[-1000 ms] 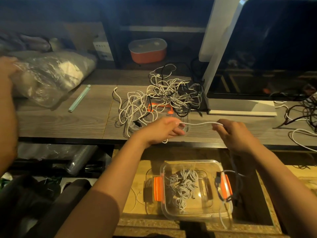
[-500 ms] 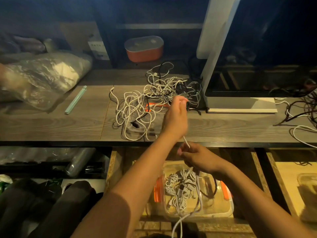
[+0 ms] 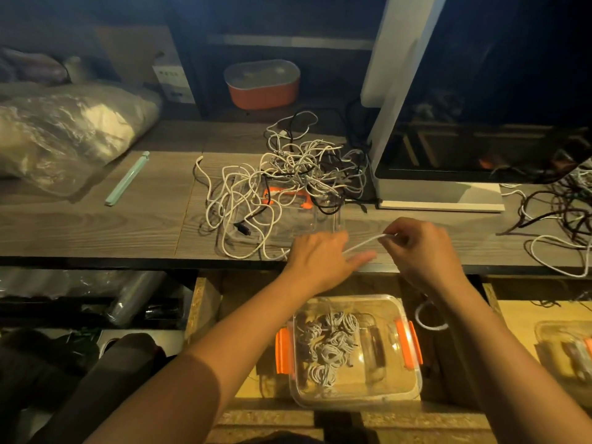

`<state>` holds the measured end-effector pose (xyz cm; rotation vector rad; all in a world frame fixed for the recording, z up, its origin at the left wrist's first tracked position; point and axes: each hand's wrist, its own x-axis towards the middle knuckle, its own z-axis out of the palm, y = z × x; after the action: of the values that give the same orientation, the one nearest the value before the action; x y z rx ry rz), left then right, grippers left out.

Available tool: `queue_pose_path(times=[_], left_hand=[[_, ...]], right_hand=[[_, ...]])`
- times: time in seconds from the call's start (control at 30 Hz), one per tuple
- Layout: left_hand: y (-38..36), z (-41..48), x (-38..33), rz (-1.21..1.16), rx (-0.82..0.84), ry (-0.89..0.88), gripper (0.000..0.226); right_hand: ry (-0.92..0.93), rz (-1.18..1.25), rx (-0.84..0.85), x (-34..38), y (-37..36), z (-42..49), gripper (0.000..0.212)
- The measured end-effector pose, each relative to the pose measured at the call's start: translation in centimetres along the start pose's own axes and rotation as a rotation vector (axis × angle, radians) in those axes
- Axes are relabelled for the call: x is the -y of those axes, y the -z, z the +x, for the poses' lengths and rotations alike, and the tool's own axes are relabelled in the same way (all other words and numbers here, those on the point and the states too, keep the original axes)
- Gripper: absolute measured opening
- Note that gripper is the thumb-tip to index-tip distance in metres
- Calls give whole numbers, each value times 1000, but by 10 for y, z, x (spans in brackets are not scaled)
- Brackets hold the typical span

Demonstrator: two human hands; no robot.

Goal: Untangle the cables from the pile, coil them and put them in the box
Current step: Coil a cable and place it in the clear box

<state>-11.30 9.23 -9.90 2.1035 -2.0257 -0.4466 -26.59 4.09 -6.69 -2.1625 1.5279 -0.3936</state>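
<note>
Head cam feed: both hands are over the front edge of the desk (image 3: 96, 225). The right hand (image 3: 423, 254) pinches a white cable (image 3: 365, 243) btwn thumb & forefinger, other fingers curled in. From there the cable slants down-left to the left hand (image 3: 320, 261), whose fingers lie fairly straight, pointing right. The cable comes out from among them, but I can't tell if it's actually gripped. A white loop (image 3: 429, 318) shows below the right wrist; can't tell if it's the same cable.

The pile (image 3: 288, 181) of white & black cables sits on the desk just behind the left hand, partly on a clear lid (image 3: 288, 200) w/ orange parts. The box (image 3: 413, 389), clear w/ orange clips, sits in the open drawer (image 3: 201, 306) right below the hands, w/ several coiled cables (image 3: 330, 347) inside.

A monitor (image 3: 480, 91) stands just right of the pile, w/ a second tangle (image 3: 563, 213) at far right. A green stick (image 3: 128, 179) & a plastic bag (image 3: 64, 129) lie at left.
</note>
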Motion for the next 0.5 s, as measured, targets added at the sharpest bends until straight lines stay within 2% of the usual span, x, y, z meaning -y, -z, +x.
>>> queue_pose_path(times=[0.1,0.17,0.23,0.3,0.37,0.5], left_hand=[[1,-3,-3,135,-47,-110,36],[3,-2,0,183,-44,-92,28],[7,-2,0,119,4,-70,25],[13,0,0,-153,149,-44,23],[18,3,0,-585,286,-32,20],[23,-8,-13,-1244,229,62,34]], right_hand=[[50,-35,-25,-4,7,-1,14],[74,-75,-48,-4,10,-3,32],[89,-78,-92,-7,12,-3,46],[111,-94,-115,-15,14,1,36],[133,-146,-84,-23,9,5,22],[74,-125,-23,-25,-6,7,23]])
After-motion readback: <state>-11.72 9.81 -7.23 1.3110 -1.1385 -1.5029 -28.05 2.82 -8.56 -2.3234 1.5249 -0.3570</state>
